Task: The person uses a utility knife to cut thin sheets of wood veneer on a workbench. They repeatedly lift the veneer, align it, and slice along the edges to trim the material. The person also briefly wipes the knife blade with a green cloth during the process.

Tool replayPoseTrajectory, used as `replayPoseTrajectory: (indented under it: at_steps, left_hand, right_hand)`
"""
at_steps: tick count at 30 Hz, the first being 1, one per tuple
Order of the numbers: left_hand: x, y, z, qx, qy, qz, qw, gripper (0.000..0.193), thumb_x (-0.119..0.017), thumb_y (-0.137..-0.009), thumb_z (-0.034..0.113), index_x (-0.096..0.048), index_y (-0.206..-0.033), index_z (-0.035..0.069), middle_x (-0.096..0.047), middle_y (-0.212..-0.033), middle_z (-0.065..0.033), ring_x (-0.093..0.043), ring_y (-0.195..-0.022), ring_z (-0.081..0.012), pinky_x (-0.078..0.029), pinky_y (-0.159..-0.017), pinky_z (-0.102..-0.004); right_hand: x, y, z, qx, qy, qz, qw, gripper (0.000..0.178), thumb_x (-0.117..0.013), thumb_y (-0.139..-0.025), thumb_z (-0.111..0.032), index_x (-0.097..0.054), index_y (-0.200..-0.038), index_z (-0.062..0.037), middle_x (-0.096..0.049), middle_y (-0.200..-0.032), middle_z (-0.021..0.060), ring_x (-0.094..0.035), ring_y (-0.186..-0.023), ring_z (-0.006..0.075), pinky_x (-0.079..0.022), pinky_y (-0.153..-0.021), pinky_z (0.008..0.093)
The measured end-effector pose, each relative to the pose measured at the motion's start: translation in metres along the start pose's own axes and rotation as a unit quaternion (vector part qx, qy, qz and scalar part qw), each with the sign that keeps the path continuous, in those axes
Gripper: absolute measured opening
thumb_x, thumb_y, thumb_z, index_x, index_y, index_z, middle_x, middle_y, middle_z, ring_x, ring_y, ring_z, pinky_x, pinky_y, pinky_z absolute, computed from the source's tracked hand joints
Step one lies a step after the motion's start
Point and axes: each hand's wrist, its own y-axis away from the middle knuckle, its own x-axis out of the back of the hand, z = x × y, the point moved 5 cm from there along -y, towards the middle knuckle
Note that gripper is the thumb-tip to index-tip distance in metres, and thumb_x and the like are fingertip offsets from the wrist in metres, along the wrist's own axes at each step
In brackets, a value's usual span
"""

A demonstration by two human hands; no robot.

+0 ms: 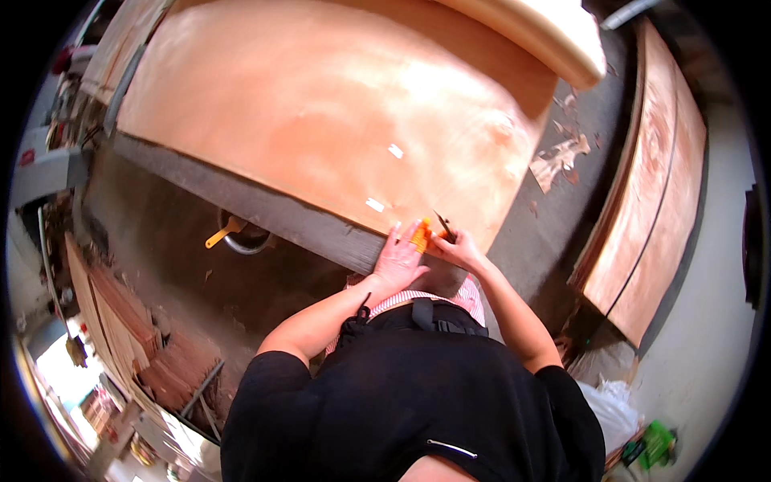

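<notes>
A large, light orange-brown wood veneer sheet lies on a stack in front of me. My left hand rests with fingers stretched out at the sheet's near edge. Beside its fingertips is a small yellow-orange piece, whose kind I cannot make out. To its right, my right hand is closed on a thin, dark, pointed tool; its exact kind is unclear. Two short white strips, a nearer one and a farther one, lie on the sheet.
A rolled sheet lies across the far right of the stack. Another wood stack stands to the right, with veneer scraps on the floor between. At left, a yellow-handled tool lies at a round container.
</notes>
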Motion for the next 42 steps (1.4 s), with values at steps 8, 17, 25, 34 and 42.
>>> replayPoseTrajectory:
  at_steps: [8, 17, 25, 34, 42]
  left_hand:
    - [0.007, 0.005, -0.002, -0.023, -0.029, 0.078, 0.996, 0.058, -0.051, -0.076, 0.049, -0.056, -0.109, 0.002, -0.049, -0.12, -0.0112, -0.022, -0.13, -0.0247, -0.008, -0.105, -0.0496]
    - [-0.002, 0.002, -0.003, -0.012, -0.026, 0.002, 1.0, 0.071, -0.049, -0.074, 0.056, -0.045, -0.123, 0.004, -0.038, -0.133, -0.0059, -0.012, -0.133, -0.0239, -0.003, -0.106, -0.0483]
    - [0.012, 0.013, -0.01, -0.023, 0.096, 0.063, 0.993, 0.071, -0.06, -0.071, 0.046, -0.039, -0.127, 0.008, -0.037, -0.132, -0.0109, -0.022, -0.129, -0.0259, -0.014, -0.104, -0.0459]
    - [0.022, 0.156, -0.074, 0.015, 0.215, 0.235, 0.948, 0.05, -0.058, -0.076, 0.033, -0.048, -0.117, 0.006, -0.044, -0.123, -0.0149, -0.043, -0.113, -0.028, -0.035, -0.094, -0.0373]
    - [-0.031, 0.308, -0.108, 0.172, 0.251, 0.121, 0.945, 0.046, -0.054, -0.08, 0.031, -0.047, -0.121, 0.009, -0.043, -0.126, -0.0151, -0.047, -0.109, -0.0291, -0.04, -0.091, -0.037]
  right_hand:
    - [0.009, 0.001, -0.072, 0.091, 0.432, -0.042, 0.896, 0.021, -0.057, -0.077, -0.025, -0.063, -0.079, -0.0055, -0.06, -0.065, 0.0166, -0.06, -0.063, 0.0305, -0.046, -0.059, 0.0374]
    - [0.038, 0.011, -0.091, 0.029, 0.47, 0.031, 0.882, 0.023, -0.056, -0.081, -0.025, -0.062, -0.074, -0.0037, -0.059, -0.058, 0.0074, -0.058, -0.054, 0.0158, -0.043, -0.052, 0.0287]
    - [0.026, 0.065, -0.07, -0.008, 0.102, 0.064, 0.993, 0.019, -0.059, -0.083, -0.025, -0.065, -0.081, -0.0071, -0.051, -0.058, -0.0059, -0.03, -0.043, 0.0012, -0.022, -0.04, 0.0188]
    - [-0.085, 0.084, -0.018, 0.02, 0.022, -0.043, 0.999, 0.019, -0.054, -0.085, -0.019, -0.062, -0.09, -0.0022, -0.053, -0.062, -0.0024, -0.033, -0.043, 0.0011, -0.023, -0.039, 0.0166]
    - [-0.16, 0.102, 0.031, 0.03, -0.084, -0.05, 0.995, 0.017, -0.054, -0.085, -0.016, -0.06, -0.093, -0.0025, -0.052, -0.061, -0.0037, -0.031, -0.042, 0.0013, -0.022, -0.039, 0.0171]
